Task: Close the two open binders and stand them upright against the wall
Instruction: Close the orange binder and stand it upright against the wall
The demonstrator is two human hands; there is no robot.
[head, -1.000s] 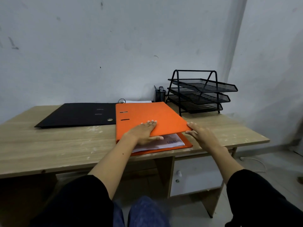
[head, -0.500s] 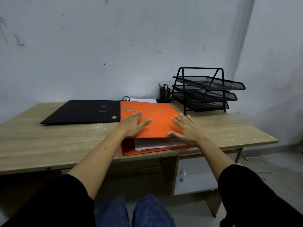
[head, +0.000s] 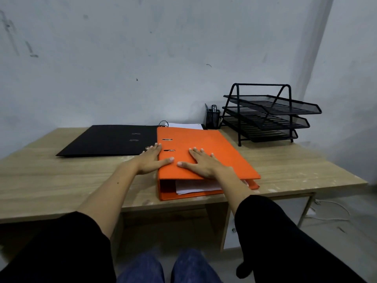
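Observation:
An orange binder lies flat on the wooden desk, its cover folded down over white papers that show at its near end. My right hand rests palm down on the cover, fingers spread. My left hand lies against the binder's left spine edge, thumb on the cover. Behind and to the left, a black binder lies open flat, its ring and white sheets peeking out behind the orange one.
A black three-tier mesh tray stands at the back right of the desk, with a black pen cup beside it. The grey wall runs along the desk's far edge. A white cable lies on the floor at right.
The orange cover has come down from half raised to lying over the papers. My left hand slid to the spine edge and my right hand moved onto the cover's middle.

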